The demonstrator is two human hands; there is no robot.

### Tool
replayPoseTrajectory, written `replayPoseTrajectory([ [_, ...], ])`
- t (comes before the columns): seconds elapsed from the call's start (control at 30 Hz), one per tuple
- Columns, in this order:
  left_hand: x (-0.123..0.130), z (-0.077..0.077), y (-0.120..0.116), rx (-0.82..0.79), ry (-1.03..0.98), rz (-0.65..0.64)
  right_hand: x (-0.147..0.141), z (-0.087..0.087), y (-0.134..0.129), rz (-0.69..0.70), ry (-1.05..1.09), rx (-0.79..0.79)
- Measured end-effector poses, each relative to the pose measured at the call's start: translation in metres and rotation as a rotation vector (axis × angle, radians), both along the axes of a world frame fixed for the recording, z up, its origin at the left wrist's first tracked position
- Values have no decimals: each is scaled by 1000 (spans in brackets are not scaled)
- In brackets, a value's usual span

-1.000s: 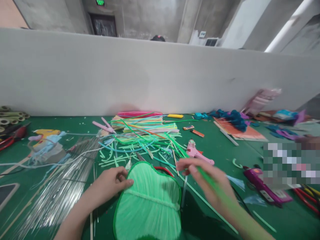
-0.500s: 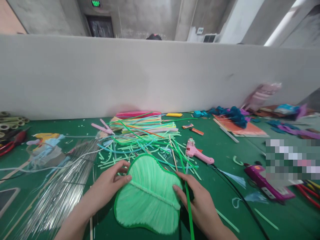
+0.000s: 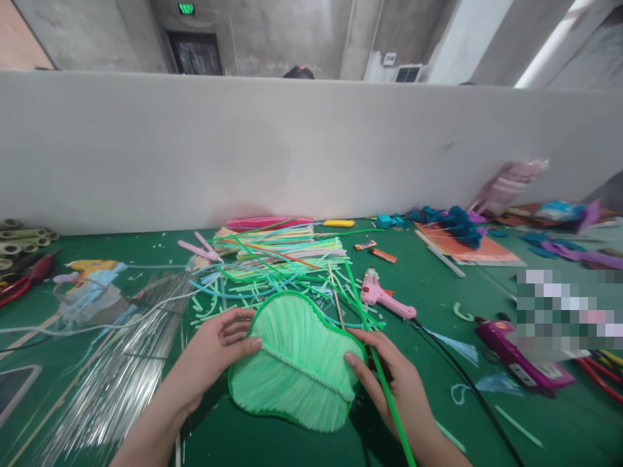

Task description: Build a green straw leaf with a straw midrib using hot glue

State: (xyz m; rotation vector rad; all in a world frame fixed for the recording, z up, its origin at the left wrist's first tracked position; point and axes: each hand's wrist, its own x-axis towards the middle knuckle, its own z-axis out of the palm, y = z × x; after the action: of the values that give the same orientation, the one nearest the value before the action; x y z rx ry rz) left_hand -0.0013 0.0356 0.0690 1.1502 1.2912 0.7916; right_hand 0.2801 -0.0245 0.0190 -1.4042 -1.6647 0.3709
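Between both hands is a fuzzy green leaf made of pipe cleaners (image 3: pixel 296 366), with a raised midrib and a darker green rim. My left hand (image 3: pixel 221 347) grips its upper left edge, thumb on the front face and fingers behind. At the right edge my right hand (image 3: pixel 389 376) pinches the leaf between thumb and fingers. A long bright green pipe cleaner (image 3: pixel 384 383) runs across the right hand, apparently joined to the rim; the join is hidden. Behind the leaf lie cut green pieces and a bundle of coloured pipe cleaners (image 3: pixel 287 246).
A pink glue gun (image 3: pixel 387 295) with a black cord lies right of the leaf. Silvery wires (image 3: pixel 121 370) spread at left near a yellow glue gun (image 3: pixel 92 266). A purple device (image 3: pixel 523 357) and red-handled pliers (image 3: pixel 603 379) sit far right. A white partition (image 3: pixel 292 149) closes the back.
The leaf has tilted and shifted slightly up and to the right, both hands still on it. The lower end of the long green pipe cleaner has swung to the right across my right hand.
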Motion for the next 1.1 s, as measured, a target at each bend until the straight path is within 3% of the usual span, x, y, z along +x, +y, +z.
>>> replayPoseTrajectory([
  [0.27,-1,-2,0,90,-91,74,-2,11,-1,11,100,37],
  [0.43,-3,2,-1,92,-154,45,3,29,-8,56,-26,260],
  [0.6,-8,3,-3,-78,-341,-31,5,39,-17,288,-319,491],
  [0.7,-11,-2,-2,-185,-479,-21,-8,40,-22,519,-470,445],
  [0.8,-12,-8,-1,-159,-453,35,-20,40,-27,616,-495,370],
  [0.93,-9,-9,-2,-160,-429,17,-24,52,-23,542,-336,319],
  [1.03,-4,-9,-4,-169,-416,-44,-30,71,3,365,-300,310],
  [1.1,-1,-10,-6,-168,-406,-83,-39,83,29,361,-271,281],
])
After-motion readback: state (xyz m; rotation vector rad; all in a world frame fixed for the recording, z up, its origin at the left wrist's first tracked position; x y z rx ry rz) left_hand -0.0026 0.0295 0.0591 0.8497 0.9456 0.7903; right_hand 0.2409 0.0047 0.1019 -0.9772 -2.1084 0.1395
